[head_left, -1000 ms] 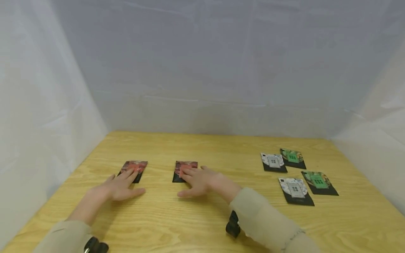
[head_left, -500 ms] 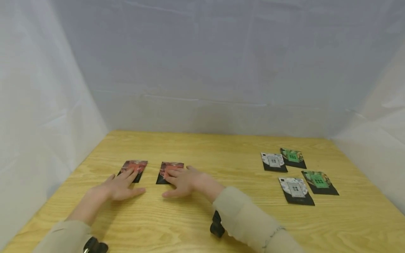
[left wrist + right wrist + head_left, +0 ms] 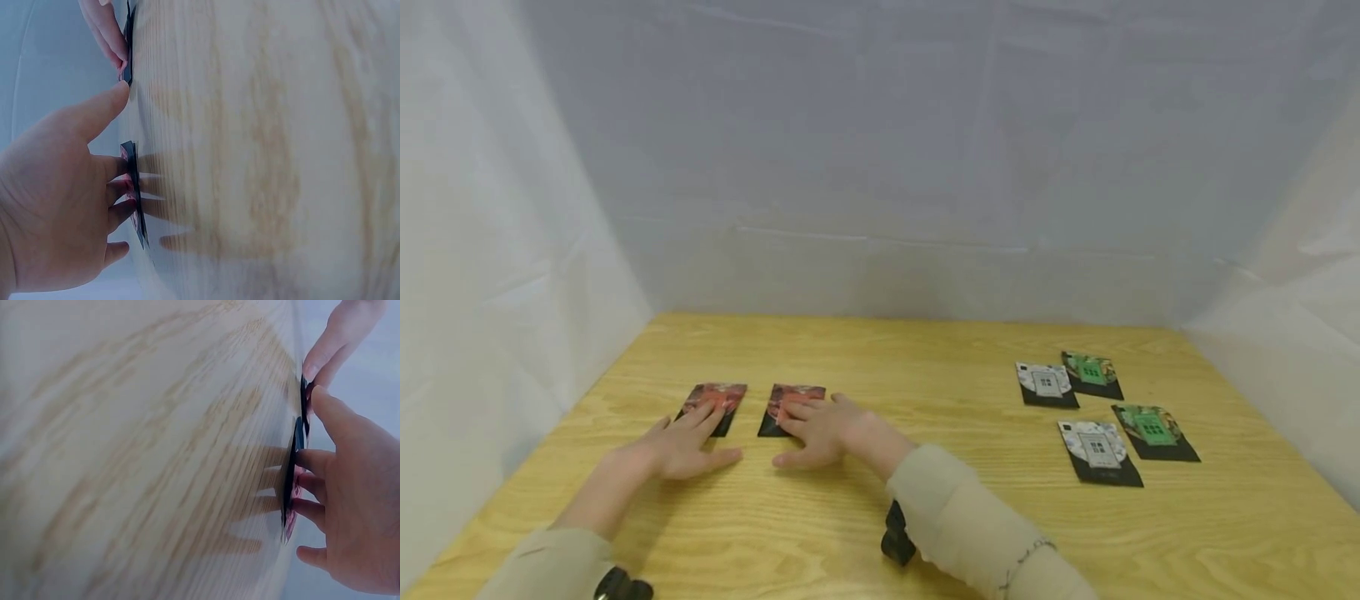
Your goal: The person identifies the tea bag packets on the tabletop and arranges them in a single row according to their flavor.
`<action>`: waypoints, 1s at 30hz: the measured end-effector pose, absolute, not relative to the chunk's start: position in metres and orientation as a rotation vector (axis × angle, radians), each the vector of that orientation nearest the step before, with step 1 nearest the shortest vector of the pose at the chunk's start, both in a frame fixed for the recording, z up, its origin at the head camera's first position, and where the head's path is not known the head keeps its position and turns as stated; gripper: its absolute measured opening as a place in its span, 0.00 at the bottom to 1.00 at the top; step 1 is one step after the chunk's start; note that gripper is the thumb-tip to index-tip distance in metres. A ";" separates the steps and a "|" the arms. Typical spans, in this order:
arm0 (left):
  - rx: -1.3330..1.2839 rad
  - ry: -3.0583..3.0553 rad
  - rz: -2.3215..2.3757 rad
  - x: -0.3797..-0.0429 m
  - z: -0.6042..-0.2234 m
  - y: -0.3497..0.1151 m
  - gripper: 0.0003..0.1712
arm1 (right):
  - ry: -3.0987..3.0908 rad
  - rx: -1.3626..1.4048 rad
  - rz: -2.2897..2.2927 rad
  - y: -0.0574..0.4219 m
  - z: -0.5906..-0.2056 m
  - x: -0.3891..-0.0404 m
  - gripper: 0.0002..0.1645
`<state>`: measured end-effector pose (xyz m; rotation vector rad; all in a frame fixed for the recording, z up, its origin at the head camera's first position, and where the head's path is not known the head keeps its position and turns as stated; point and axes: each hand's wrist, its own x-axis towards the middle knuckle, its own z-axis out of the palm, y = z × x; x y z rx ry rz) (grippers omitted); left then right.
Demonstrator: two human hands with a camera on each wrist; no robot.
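Note:
Two flat packets with red and black fronts lie on the wooden table, side by side with a narrow gap. The left red packet (image 3: 732, 397) has the straight fingertips of my left hand (image 3: 679, 450) resting on it, thumb spread to the side. On the right red packet (image 3: 772, 414) rests my right hand (image 3: 822, 432), its fingers extended and its thumb spread toward the left one. From the wrist views, the fingertips press on the faces of the left packet (image 3: 131, 164) and the right packet (image 3: 290, 487). Neither hand curls round its packet.
To the right lie two white-and-black packets, one farther back (image 3: 1047, 384) and one nearer (image 3: 1099, 452). Beside them are two green-and-black packets, one at the back (image 3: 1092, 374) and one in front (image 3: 1154, 432). White sheeting (image 3: 880, 167) encloses the table (image 3: 925, 358) behind and at the sides.
My right hand has slid its red packet leftward across the table, narrowing the gap to the left packet. My left hand has stayed on its packet.

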<state>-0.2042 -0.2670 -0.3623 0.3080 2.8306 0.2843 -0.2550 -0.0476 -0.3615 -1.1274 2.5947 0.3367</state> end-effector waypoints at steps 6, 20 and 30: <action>0.320 2.826 0.301 -0.204 -0.361 -0.267 0.54 | 2.594 -1.135 0.351 -0.048 -0.361 -0.255 0.46; 0.325 2.836 0.313 -0.206 -0.366 -0.268 0.54 | 2.672 -1.158 0.259 -0.025 -0.362 -0.268 0.44; 0.333 2.821 0.334 -0.206 -0.367 -0.269 0.55 | 2.705 -1.080 0.038 0.040 -0.358 -0.288 0.44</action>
